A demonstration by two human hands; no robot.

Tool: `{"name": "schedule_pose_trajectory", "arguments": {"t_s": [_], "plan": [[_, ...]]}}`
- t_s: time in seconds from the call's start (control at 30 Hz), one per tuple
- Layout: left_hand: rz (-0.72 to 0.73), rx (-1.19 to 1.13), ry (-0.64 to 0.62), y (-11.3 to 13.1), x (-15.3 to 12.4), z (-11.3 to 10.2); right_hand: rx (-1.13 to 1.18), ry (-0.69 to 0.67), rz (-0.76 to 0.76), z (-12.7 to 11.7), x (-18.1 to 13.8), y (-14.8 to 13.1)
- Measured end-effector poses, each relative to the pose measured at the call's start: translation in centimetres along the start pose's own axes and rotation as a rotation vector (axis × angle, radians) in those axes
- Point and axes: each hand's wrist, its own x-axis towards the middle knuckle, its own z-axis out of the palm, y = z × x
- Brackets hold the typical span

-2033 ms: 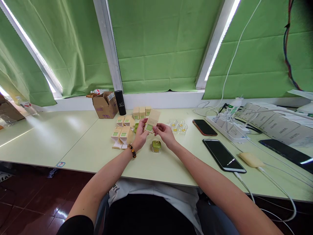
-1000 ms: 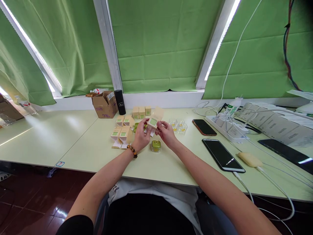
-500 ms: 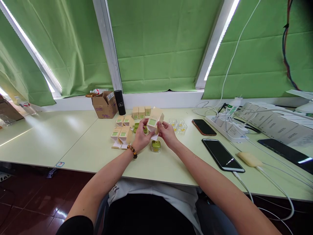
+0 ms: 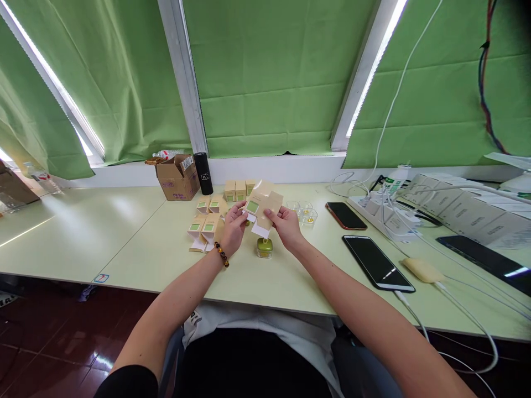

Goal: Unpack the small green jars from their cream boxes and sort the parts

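Between my two hands is a small cream cardboard box (image 4: 265, 207) with a green label, its flaps loose at the lower end. My left hand (image 4: 234, 229) pinches its left edge, and my right hand (image 4: 286, 225) grips it on the right. Below the box, a small jar with a green lid (image 4: 264, 247) stands on the table. Several similar boxes with open flaps (image 4: 205, 228) stand to the left of my left hand. Behind the held box are a few upright cream boxes (image 4: 235, 190). Clear little jars with yellow inside (image 4: 307, 213) sit to the right.
On the table (image 4: 124, 243), a brown carton (image 4: 177, 178) and a black cylinder (image 4: 203, 173) stand at the back. To the right lie a phone (image 4: 345, 215), a larger phone on a cable (image 4: 377, 262), a power strip (image 4: 385, 213) and a row of white boxes (image 4: 464, 207).
The box has turned and looks flatter and wider, with its flaps spread. My left hand has shifted slightly left to the box's edge; my right hand still holds its side.
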Motion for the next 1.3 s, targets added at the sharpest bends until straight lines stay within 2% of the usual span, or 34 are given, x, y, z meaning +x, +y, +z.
{"name": "schedule_pose_trajectory", "arguments": {"t_s": [0.13, 0.3, 0.4, 0.47, 0.53, 0.67, 0.83, 0.97, 1.03, 1.1, 1.17, 1.3], "plan": [[-0.03, 0.003, -0.016, 0.0, -0.1, 0.2, -0.007, 0.046, -0.016, 0.1, 0.0, -0.1], [-0.039, 0.155, 0.029, 0.1, 0.1, 0.5, -0.022, -0.009, -0.035, 0.7, -0.5, -0.4], [0.035, 0.202, 0.088, 0.4, 0.3, 0.4, 0.003, -0.059, -0.071, 1.0, -0.8, -0.6], [0.188, 0.282, 0.157, 0.8, 0.3, 0.1, 0.016, -0.077, -0.108, 1.0, -0.9, -0.7], [0.402, 0.446, 0.207, 1.3, 0.3, -0.4, -0.006, -0.051, -0.137, 0.9, -0.9, -0.6], [0.776, 0.861, 0.206, 1.7, 0.0, -1.7, -0.085, 0.045, -0.127, 0.7, -0.8, -0.3], [1.067, 1.246, 0.181, 1.2, -0.1, -2.7, -0.061, 0.004, -0.126, 0.8, -0.8, 0.0], [1.194, 1.348, 0.161, 1.5, -0.4, -2.2, -0.018, -0.009, -0.095, 0.8, -0.8, 0.2], [1.173, 1.33, 0.168, 1.7, -0.7, -1.6, -0.048, 0.002, -0.112, 0.7, -0.8, 0.3], [1.07, 1.246, 0.156, 1.8, -0.9, -0.9, -0.105, 0.022, -0.158, 0.7, -0.6, 0.4], [0.885, 1.101, 0.151, 1.7, -1.0, -0.3, -0.165, 0.031, -0.216, 0.7, -0.5, 0.4], [0.397, 0.648, 0.203, 0.8, -0.6, 0.3, -0.244, 0.014, -0.294, 0.7, -0.6, 0.4]]}}
